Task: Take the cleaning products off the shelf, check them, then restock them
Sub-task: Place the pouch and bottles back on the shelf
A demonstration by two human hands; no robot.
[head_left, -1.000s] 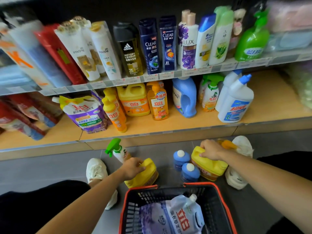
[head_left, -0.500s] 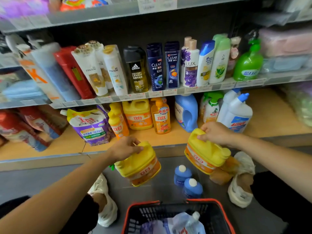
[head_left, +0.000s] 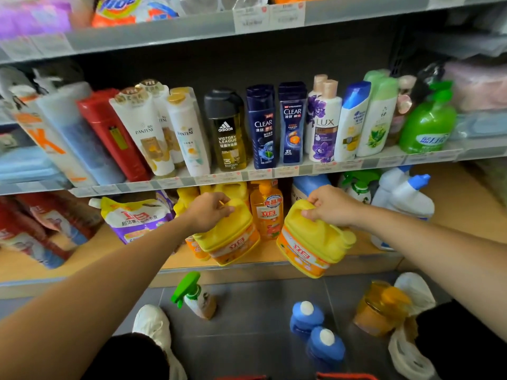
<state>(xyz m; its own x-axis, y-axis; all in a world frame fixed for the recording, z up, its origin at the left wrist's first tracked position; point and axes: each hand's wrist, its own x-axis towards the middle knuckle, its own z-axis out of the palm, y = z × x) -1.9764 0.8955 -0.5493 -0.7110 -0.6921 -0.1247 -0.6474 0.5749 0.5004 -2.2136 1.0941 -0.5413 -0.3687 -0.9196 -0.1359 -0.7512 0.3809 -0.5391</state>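
Observation:
My left hand [head_left: 210,211] grips the handle of a yellow detergent jug [head_left: 233,239], held at the front of the bottom wooden shelf [head_left: 90,245]. My right hand [head_left: 330,205] grips the handle of a second yellow jug [head_left: 312,245], tilted and hanging over the shelf's front edge. Behind them on the shelf stand an orange pump bottle [head_left: 267,212], more yellow jugs [head_left: 186,197], a purple refill pouch [head_left: 134,218], a blue jug [head_left: 304,185] and white toilet-cleaner bottles [head_left: 406,196].
On the grey floor stand a green-trigger spray bottle [head_left: 194,296], two blue bottles [head_left: 315,330] and an orange bottle [head_left: 381,305]. My white shoes [head_left: 153,325] flank them. A red basket rim [head_left: 345,376] shows at the bottom. Shampoo bottles [head_left: 260,127] fill the shelf above.
Both hands have lifted the yellow jugs from the floor up to the bottom shelf. The view has tilted upward, so the basket has almost left the frame.

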